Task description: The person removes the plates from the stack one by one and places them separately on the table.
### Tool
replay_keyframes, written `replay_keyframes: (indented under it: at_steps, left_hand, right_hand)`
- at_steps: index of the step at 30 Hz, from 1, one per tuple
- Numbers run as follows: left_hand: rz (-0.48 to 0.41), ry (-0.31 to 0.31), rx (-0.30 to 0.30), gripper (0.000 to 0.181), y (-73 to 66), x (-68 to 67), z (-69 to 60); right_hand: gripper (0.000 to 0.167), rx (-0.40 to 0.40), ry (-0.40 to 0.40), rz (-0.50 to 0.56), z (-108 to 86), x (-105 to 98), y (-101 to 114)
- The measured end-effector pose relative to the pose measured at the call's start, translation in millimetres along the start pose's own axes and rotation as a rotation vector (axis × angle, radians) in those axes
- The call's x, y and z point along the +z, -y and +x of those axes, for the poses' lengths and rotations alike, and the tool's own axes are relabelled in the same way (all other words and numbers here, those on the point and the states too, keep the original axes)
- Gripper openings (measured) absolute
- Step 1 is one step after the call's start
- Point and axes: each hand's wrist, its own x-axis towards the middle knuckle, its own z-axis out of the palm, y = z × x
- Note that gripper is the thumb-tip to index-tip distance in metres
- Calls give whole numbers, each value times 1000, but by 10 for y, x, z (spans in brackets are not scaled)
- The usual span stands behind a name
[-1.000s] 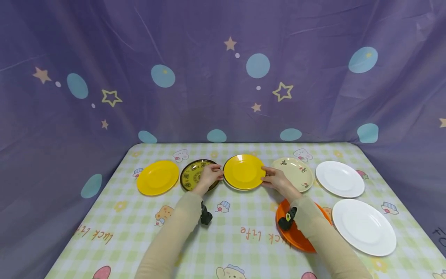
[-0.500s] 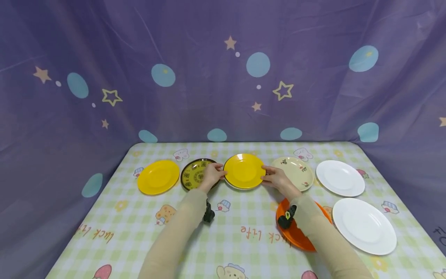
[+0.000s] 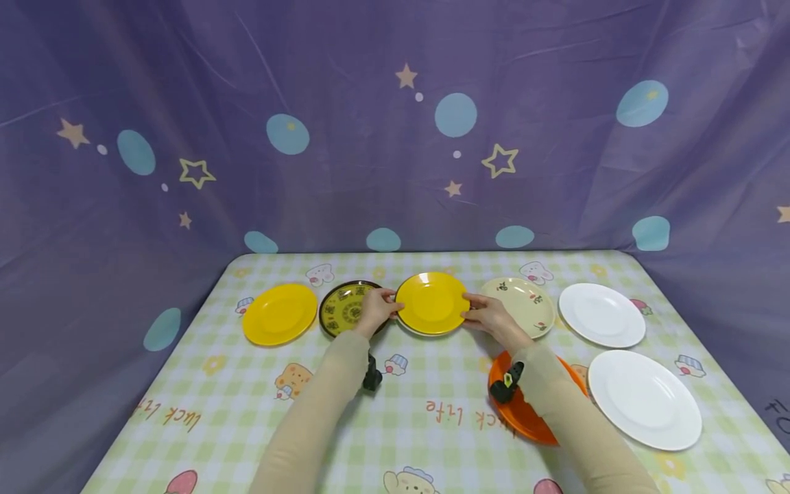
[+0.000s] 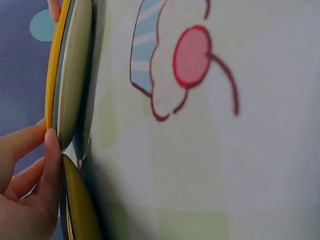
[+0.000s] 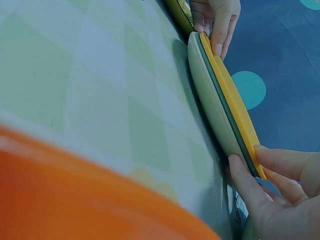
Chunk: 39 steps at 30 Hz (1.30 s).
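Note:
A yellow plate [image 3: 432, 302] sits on top of a stack at the back middle of the table. Under it the right wrist view shows the edge of a dark green plate [image 5: 225, 109] and a pale cream plate [image 5: 206, 90]. My left hand [image 3: 376, 310] pinches the yellow plate's left rim, partly over a patterned olive plate [image 3: 338, 312] with a dark rim. On the right side, my right hand [image 3: 494, 319] grips the stack's rim between thumb and fingers, in front of a cream plate with floral prints [image 3: 524, 305].
Another yellow plate [image 3: 280, 314] lies at the far left. Two white plates, one behind [image 3: 601, 315] and one nearer [image 3: 644, 400], lie at the right. An orange plate [image 3: 524, 415] is partly under my right forearm. A checked cloth [image 3: 247, 412] covers the table.
My left hand and forearm have shifted slightly to the right, the fingers coming onto the yellow plate's rim. The right hand and the plates look nearly unmoved.

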Motion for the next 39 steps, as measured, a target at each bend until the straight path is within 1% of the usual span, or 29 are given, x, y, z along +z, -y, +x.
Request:
replay_keyframes:
  at_steps: [5,10,16,18,20,23,25,27,29,30,32,34,35,36,39]
  left_hand:
    - [-3,23,-23,38,26,-1,33]
    - [11,34,-54,38,-17,-16,42]
    - [-13,42,-61,37,-39,-27,35]
    - [-13,34,-85,36,-45,-19,52]
    - [5,24,-125,35,-24,3,116]
    - [11,15,-87,33,58,7,200]
    - [-26,23,0,31,345,68,433]
    - [-44,45,23,33,471,79,528]
    - [-54,55,-12,34,503,88,559]
    - [-62,65,-18,34,490,78,538]
    - [-34,77,-86,35,235,-1,310]
    - [-47,80,-86,33,89,-52,153]
    - [-55,87,-91,34,39,-72,101]
    - [-59,91,-91,34,9,-82,67]
    - [-72,89,-122,35,-28,-100,48]
  right_hand:
    - [54,-11,5,6,-9,2,-2]
    - [54,-9,-3,20,-16,9,8]
    - [53,-10,-27,3,-8,13,3]
    - [53,-17,-34,-13,1,15,-4]
    - [53,-22,-39,-30,11,18,-11]
    - [53,-30,-41,-46,25,21,-18]
    - [53,-36,-35,-49,25,23,-16]
    - [53,-38,-44,-58,25,31,-12]
    - [53,-39,-53,-64,23,40,-6]
    - [52,-40,-56,-67,23,42,-4]
    - [52,-37,-65,-78,24,47,0]
    - [52,-38,-68,-80,25,45,1]
    - [53,-41,-69,-83,27,43,1]
    - [53,-43,-69,-85,29,42,0]
    - [52,-51,-73,-89,34,45,-9]
